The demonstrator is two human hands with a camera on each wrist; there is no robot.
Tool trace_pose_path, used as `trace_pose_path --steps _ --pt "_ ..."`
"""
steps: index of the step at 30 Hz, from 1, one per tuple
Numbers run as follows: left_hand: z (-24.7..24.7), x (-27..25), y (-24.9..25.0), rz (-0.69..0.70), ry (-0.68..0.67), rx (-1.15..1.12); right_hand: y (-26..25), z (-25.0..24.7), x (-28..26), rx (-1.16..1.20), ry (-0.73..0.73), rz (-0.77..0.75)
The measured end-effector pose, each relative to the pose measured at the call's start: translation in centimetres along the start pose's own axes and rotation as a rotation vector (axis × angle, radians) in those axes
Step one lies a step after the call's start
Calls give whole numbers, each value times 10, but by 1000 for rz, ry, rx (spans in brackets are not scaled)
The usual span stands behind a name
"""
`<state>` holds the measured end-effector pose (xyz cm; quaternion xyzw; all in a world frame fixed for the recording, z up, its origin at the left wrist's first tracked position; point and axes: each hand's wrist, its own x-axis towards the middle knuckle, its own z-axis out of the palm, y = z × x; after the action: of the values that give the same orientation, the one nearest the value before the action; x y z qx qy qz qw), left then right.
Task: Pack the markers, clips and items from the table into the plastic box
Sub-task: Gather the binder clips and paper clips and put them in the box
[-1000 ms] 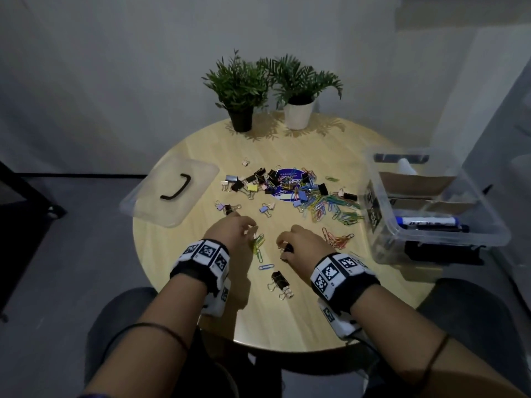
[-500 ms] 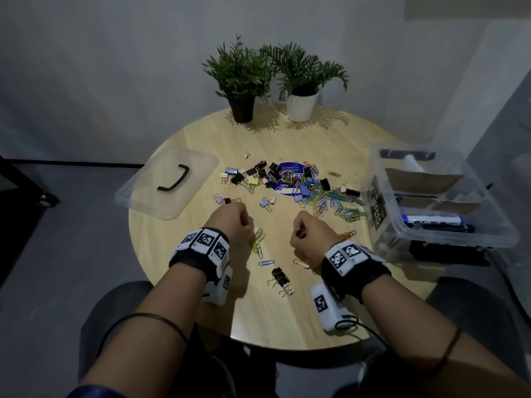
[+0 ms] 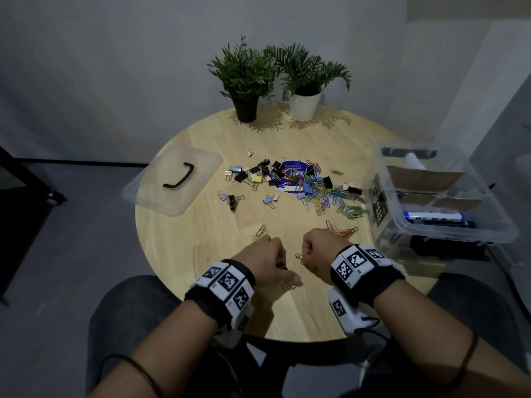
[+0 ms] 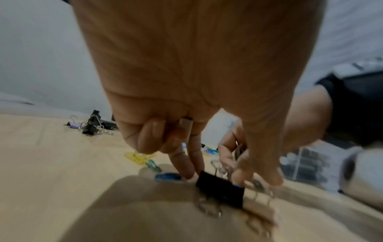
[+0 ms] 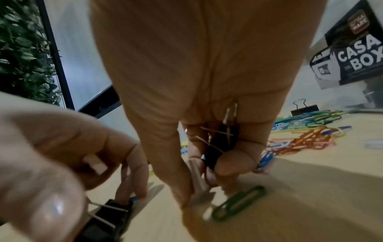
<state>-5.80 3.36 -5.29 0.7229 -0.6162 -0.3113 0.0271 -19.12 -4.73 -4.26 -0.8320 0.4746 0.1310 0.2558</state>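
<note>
My left hand (image 3: 268, 261) hangs low over the near part of the round table (image 3: 287, 317). Its index finger and thumb are extended down onto a black binder clip (image 4: 220, 190) lying on the wood; the other fingers are curled and hold a small pale clip against the palm. The black binder clip is a short folded-steel wedge with silver wire handles. Its long edge runs from near-left to far-right in the left wrist view, and one wire handle stands up between my fingertips while the others splay flat toward me.

My right hand (image 3: 319, 249) is closed in a fist just beside the left, apart from it. It grips a second black binder clip (image 5: 220, 144) in the curled fingers, its wire handles crossing over the body and pointing up toward the wrist. The thumb and index finger pinch a pale clip. A green paper clip (image 5: 238, 204) lies flat on the table under this hand, long axis running near-left to far-right.

A pile of coloured paper clips (image 3: 336, 201) and mixed binder clips (image 3: 258, 175) lies at the table centre. The plastic box (image 3: 448, 228) stands at the right edge of the table and holds a blue marker (image 3: 434, 217), lying left to right. The lid (image 3: 172, 182) rests at the left edge.
</note>
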Motion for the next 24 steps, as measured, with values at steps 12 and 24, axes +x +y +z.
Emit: trace_pose_path --steps 12,24 --pt "14 -2 -7 -20 52 -126 4 7 -31 416 -61 -111" --pt "-38 -6 -48 -88 325 -487 -31 32 -49 -85 -36 -370"
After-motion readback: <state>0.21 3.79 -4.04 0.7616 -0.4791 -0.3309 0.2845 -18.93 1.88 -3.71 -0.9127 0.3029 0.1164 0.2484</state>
